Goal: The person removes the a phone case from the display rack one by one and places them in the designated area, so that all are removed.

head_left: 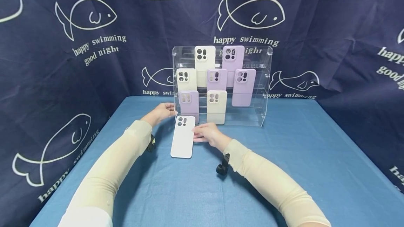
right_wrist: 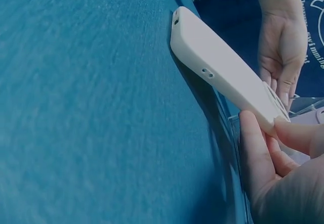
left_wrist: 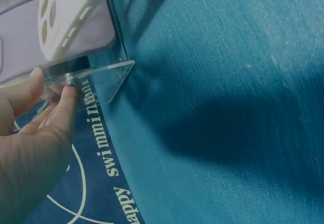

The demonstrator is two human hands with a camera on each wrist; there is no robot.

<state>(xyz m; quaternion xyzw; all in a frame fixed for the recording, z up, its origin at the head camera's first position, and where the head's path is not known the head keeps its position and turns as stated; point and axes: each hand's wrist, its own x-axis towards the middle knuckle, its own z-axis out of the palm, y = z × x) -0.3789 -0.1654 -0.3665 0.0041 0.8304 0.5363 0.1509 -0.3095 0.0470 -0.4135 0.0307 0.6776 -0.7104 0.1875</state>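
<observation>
My right hand (head_left: 206, 133) pinches a white phone case (head_left: 183, 139) by its right edge, near the camera end. The case slants in front of the stand, its camera cutouts uppermost. In the right wrist view, thumb and fingers hold the case's (right_wrist: 217, 57) rim from both sides. At the left side of a clear acrylic display stand (head_left: 244, 116), my left hand (head_left: 162, 112) grips the side panel. Close up in the left wrist view, the thumb lies on one face of the panel (left_wrist: 109, 77) and the fingers on the other.
The tiered stand carries several cases, among them a lilac case (head_left: 189, 106) and a cream case (head_left: 216, 109) in the lowest row. A blue cloth (head_left: 195, 192) covers the table. Dark fabric (head_left: 151, 27) with white fish drawings hangs behind and at the sides.
</observation>
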